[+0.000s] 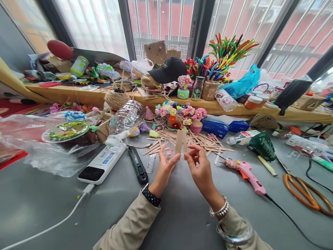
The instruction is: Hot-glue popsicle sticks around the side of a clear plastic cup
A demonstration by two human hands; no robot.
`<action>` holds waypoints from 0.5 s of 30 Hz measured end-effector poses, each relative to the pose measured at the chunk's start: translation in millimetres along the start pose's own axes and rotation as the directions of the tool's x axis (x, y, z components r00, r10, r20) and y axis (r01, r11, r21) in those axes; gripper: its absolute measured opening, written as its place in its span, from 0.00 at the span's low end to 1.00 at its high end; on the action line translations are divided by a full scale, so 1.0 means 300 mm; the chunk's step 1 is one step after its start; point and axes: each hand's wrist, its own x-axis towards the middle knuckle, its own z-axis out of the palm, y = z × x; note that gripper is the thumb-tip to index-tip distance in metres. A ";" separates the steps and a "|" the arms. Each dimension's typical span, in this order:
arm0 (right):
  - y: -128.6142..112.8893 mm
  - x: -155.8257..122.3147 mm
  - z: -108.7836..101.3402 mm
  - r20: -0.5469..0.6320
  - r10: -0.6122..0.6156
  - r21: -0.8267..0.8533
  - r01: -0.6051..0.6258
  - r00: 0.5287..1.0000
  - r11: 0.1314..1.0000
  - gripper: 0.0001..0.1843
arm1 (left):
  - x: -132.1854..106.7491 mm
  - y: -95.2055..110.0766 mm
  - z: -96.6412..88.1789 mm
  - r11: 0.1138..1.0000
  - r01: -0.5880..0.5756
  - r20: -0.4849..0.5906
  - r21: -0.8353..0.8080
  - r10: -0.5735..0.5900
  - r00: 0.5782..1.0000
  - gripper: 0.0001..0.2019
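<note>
My left hand (pixel 165 168) is closed around a clear plastic piece (pixel 169 150), whose full shape is hidden by the fingers. Flat wooden craft sticks (pixel 178 143) stand upright along its right side, by my left thumb. Between the thumb and fingers of my right hand (pixel 199 168) is another craft stick (pixel 184 140), held upright beside them with a narrow gap. Whether its lower end touches the plastic, I cannot tell. Just beyond both hands lies a loose pile of craft sticks (pixel 205 140) on the grey table (pixel 182 215).
Left of my hands lie a green utility knife (pixel 137 165), a clear ruler (pixel 151 163) and a white power bank (pixel 104 161) with its cable. To the right are a pink glue gun (pixel 246 173) and orange-handled scissors (pixel 304 191). Fuzzy flowers (pixel 196 116) stand behind the pile.
</note>
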 end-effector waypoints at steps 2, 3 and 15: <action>0.004 -0.003 0.001 -0.014 -0.026 -0.075 0.025 1.000 0.997 0.13 | 0.001 -0.002 0.000 1.000 0.012 -0.008 -0.009 -0.012 1.000 0.39; 0.007 -0.004 0.001 -0.025 -0.051 -0.119 0.047 0.998 0.992 0.13 | 0.001 -0.003 0.000 1.000 0.022 -0.007 -0.015 -0.022 1.000 0.39; 0.042 0.029 -0.043 0.080 -0.450 -0.448 0.435 0.889 0.781 0.32 | -0.007 -0.013 0.007 0.996 0.087 0.049 -0.007 -0.086 0.995 0.40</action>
